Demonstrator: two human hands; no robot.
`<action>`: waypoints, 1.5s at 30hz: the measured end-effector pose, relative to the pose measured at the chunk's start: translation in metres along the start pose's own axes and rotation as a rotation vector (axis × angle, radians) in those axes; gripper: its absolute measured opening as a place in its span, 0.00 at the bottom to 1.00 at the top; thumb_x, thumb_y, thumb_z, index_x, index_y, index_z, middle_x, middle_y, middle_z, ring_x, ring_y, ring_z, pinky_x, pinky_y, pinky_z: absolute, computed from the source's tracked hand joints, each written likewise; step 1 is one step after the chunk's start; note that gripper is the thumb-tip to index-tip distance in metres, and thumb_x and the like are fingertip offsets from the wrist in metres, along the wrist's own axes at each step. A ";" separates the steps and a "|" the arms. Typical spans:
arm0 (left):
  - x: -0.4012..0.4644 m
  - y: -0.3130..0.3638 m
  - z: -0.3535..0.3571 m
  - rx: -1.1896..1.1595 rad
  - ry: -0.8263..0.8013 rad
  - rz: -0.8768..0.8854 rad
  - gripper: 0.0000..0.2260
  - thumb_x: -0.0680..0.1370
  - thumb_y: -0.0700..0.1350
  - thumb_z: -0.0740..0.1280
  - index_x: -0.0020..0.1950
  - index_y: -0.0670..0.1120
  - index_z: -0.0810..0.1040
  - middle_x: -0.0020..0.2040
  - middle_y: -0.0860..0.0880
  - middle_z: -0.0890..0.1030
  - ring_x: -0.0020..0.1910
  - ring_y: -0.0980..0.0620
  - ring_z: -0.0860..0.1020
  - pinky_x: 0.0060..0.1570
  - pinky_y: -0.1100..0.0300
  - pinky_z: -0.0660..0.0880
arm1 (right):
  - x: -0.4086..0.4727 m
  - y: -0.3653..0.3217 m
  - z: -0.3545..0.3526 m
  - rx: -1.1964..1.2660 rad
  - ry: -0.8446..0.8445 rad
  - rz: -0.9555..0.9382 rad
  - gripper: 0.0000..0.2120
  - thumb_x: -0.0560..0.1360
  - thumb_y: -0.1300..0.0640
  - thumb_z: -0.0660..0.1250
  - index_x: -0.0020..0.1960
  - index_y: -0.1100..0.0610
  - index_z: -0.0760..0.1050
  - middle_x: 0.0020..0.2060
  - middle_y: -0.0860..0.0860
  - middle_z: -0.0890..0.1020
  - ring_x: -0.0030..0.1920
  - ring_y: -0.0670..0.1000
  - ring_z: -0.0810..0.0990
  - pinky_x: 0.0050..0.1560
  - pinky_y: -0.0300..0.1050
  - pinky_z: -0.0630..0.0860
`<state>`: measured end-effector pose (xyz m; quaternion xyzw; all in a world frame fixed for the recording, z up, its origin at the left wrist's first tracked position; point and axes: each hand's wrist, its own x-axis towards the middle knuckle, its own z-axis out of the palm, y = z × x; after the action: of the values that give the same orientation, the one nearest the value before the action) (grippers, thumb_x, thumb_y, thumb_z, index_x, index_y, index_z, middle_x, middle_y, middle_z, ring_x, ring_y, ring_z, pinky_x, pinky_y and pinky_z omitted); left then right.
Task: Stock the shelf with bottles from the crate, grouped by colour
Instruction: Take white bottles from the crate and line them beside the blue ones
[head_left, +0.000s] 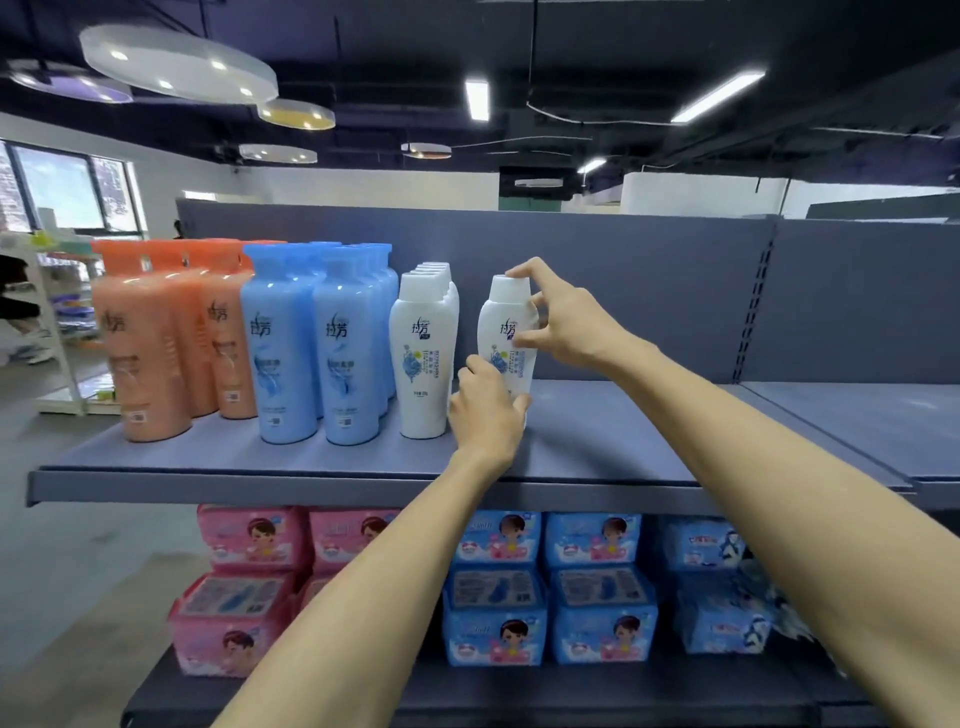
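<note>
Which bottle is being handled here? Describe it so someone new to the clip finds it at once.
On the upper shelf, past the orange and blue bottles, a row of white bottles runs back. The held bottle stands apart to their right, tilted, left hand at its base and right hand at its cap.

The two large characters 拉芳 stand in dark print on the front of the orange bottles, the blue bottles and the white bottles in the row, and again on the white bottle standing apart to their right. The smaller print under these marks is too blurred to read, as is the lettering on the pink packs and blue packs on the lower shelf.
</note>
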<state>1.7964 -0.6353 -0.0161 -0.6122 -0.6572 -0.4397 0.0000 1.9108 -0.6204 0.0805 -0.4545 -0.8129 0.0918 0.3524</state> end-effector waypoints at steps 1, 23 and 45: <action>0.008 -0.001 0.006 0.016 0.007 -0.003 0.23 0.75 0.50 0.72 0.60 0.39 0.67 0.58 0.41 0.76 0.56 0.40 0.78 0.50 0.52 0.74 | 0.009 0.007 0.005 -0.009 0.008 -0.009 0.28 0.73 0.62 0.73 0.66 0.46 0.63 0.51 0.53 0.82 0.48 0.53 0.82 0.44 0.44 0.79; 0.122 -0.015 0.090 0.179 -0.002 -0.174 0.23 0.77 0.42 0.71 0.65 0.36 0.63 0.61 0.40 0.73 0.57 0.40 0.80 0.49 0.53 0.77 | 0.132 0.077 0.056 -0.133 0.073 -0.033 0.29 0.75 0.61 0.71 0.69 0.47 0.62 0.53 0.57 0.71 0.49 0.58 0.76 0.49 0.50 0.77; 0.096 0.018 0.055 -0.175 -0.138 -0.392 0.27 0.75 0.37 0.69 0.71 0.38 0.60 0.68 0.40 0.67 0.66 0.40 0.71 0.60 0.51 0.72 | 0.111 0.065 0.054 -0.259 0.091 0.066 0.45 0.78 0.58 0.69 0.80 0.45 0.40 0.50 0.54 0.72 0.48 0.56 0.73 0.48 0.51 0.70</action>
<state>1.8169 -0.5284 0.0125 -0.4991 -0.7215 -0.4436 -0.1833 1.8816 -0.4852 0.0653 -0.5262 -0.7859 -0.0229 0.3240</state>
